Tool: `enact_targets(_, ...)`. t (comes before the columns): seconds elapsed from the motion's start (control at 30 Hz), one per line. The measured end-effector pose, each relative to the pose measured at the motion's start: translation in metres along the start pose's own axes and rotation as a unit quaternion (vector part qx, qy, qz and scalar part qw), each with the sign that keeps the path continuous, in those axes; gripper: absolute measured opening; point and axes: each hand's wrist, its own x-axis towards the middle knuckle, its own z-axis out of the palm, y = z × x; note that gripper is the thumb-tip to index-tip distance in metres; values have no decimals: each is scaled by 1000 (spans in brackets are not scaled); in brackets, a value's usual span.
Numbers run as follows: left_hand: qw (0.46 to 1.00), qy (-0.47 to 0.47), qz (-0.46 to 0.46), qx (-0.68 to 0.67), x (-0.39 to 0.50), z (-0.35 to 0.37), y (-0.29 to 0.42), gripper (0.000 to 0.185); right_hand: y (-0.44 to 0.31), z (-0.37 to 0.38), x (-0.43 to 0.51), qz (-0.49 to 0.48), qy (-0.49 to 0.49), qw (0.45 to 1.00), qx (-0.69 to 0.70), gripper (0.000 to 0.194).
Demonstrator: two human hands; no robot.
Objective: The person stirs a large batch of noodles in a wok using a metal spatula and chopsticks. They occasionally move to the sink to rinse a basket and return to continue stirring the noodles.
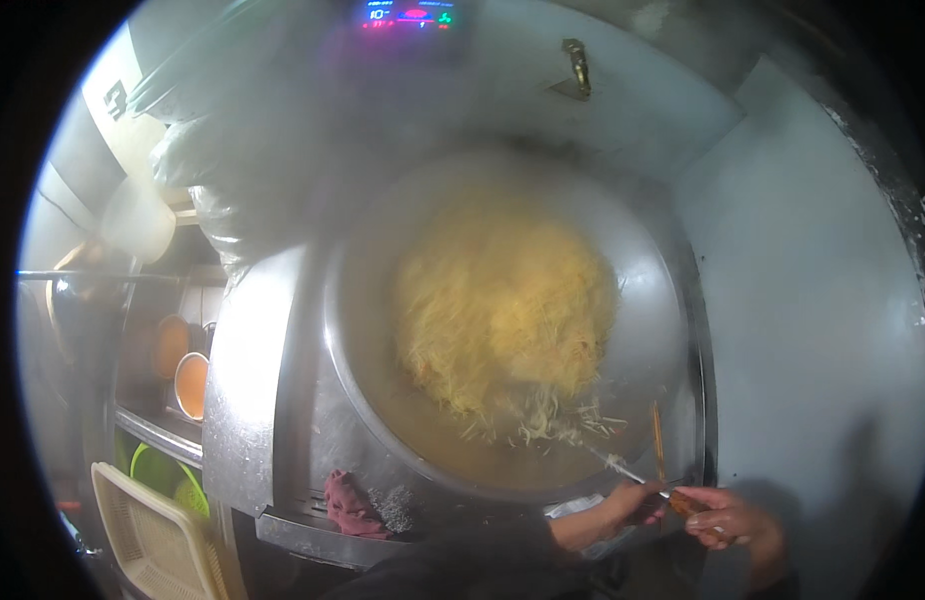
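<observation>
A large metal wok (357, 375) fills the middle of the view, with steam blurring its far side. In it lies a wide heap of yellowish shredded food, like potato shreds (507, 300); paler shreds sit along its near edge. My right hand (725, 517) is closed round the brown wooden handle (687, 506) of a long-handled cooking tool. Further down, my left hand (629, 505) grips the metal shaft (618, 466) at the wok's near right rim. The tool's head is hidden among the shreds, so its kind does not show.
Thin sticks, perhaps chopsticks (658, 439), lean by the wok's right rim. A reddish cloth (350, 506) and a steel-wool scourer (393, 508) lie at the near left. Beyond are a cream plastic basket (151, 529), orange-lined containers (194, 384), plastic bags (222, 210) and a lit control panel (410, 16).
</observation>
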Motion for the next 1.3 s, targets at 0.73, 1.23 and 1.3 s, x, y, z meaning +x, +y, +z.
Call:
enact_targets(0.73,829,395,294,263,44,-140,181,40,-60,36,239,-264,-117,861,419,34)
enact_targets(1.23,998,-24,-26,-59,6,19,46,32,-64,23,-20,20,114,952,-282,61)
enact_targets(1.3,986,-84,-67,-125,27,23,40,32,-76,21,-19,70,132,923,-354,60)
